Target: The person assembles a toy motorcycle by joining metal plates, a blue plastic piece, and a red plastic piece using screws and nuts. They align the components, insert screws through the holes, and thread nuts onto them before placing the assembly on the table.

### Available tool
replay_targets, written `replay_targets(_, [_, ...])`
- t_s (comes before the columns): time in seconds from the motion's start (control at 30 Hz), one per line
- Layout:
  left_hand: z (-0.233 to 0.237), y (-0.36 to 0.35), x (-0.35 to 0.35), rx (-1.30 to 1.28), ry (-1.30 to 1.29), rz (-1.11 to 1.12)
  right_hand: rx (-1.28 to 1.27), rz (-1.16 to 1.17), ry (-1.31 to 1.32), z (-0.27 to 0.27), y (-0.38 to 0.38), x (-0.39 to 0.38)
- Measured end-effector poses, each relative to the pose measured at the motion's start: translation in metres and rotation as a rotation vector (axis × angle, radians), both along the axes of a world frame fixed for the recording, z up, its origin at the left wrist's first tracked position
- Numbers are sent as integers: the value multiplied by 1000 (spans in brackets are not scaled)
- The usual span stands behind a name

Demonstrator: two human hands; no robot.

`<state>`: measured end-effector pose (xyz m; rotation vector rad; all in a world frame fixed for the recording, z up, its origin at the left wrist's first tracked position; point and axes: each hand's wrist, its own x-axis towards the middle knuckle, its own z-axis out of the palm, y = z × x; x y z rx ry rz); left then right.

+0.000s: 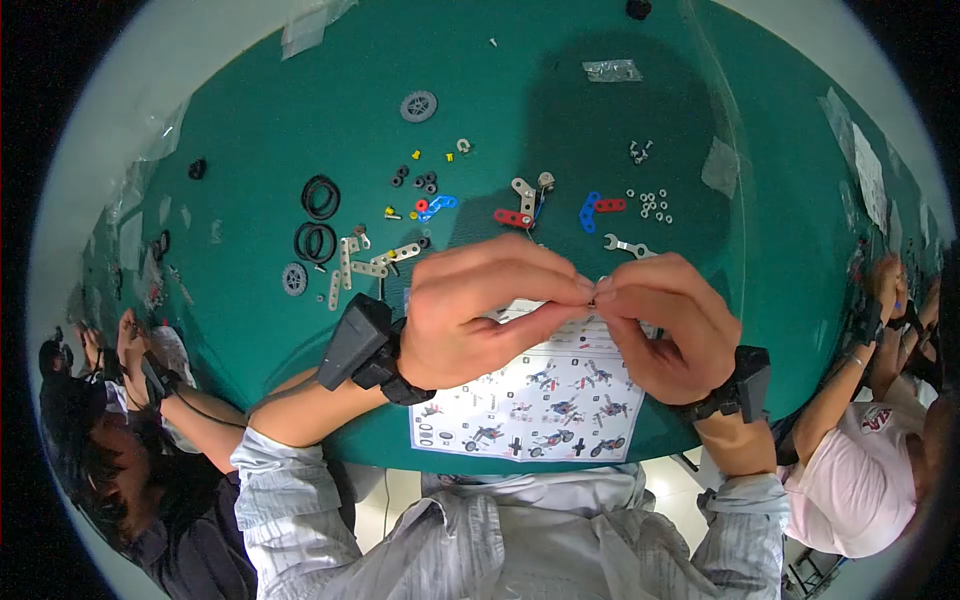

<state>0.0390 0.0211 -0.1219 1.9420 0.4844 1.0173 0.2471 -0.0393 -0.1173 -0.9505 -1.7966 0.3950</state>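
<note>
My left hand (485,310) and my right hand (670,315) meet fingertip to fingertip above a printed instruction sheet (530,410). Both pinch at something tiny and dark, too small and covered to name. Just beyond them lies a small wrench (628,246) with an open end. A joined piece of red and silver perforated strips (523,203) rests past my left fingers. To its right is a blue and red joined piece (598,210). Small nuts (655,205) lie scattered beside that, with several screws (640,152) farther back.
At left on the green table (300,110) lie black rubber rings (316,242), grey wheels (418,106), silver perforated strips (346,262), a blue bracket (438,207) and small yellow and black parts. Clear plastic bags (612,71) lie farther off. Other people work at both sides.
</note>
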Motion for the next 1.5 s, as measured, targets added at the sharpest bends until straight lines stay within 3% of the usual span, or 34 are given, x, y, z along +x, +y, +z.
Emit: replay_targets(1.5, [0,3,0,32,47,-84,19,120,-51,1,5,6])
